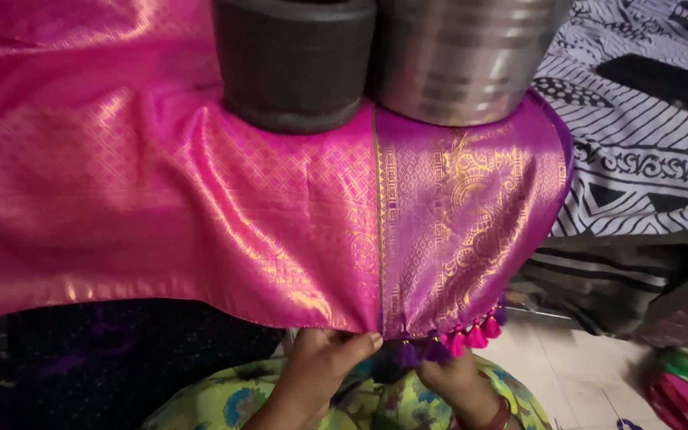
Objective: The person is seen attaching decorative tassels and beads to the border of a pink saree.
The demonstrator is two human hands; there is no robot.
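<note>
Indoor floor setting with a pale tiled floor [575,374]. Nearest us, our left hand [320,362] and right hand [451,378] pinch the tasselled hem [463,338] of the pink silk cloth [201,207], grips closed on its edge. Step: working the tassels; next calls for fine fingertip control. Beyond, a dark pot [292,64] and steel pot [463,60] weigh the cloth.

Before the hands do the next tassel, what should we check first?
1. Left hand on the cloth edge: ok, fingers touch the hem.
2. Right hand by the tassels: ok, just under them.
3. Pink cloth held down: ok, a dark pot and a steel pot sit on it.
4. Cloth lying flat: not ok, it has folds.
5. Needle or thread in hand: cannot tell.
</note>
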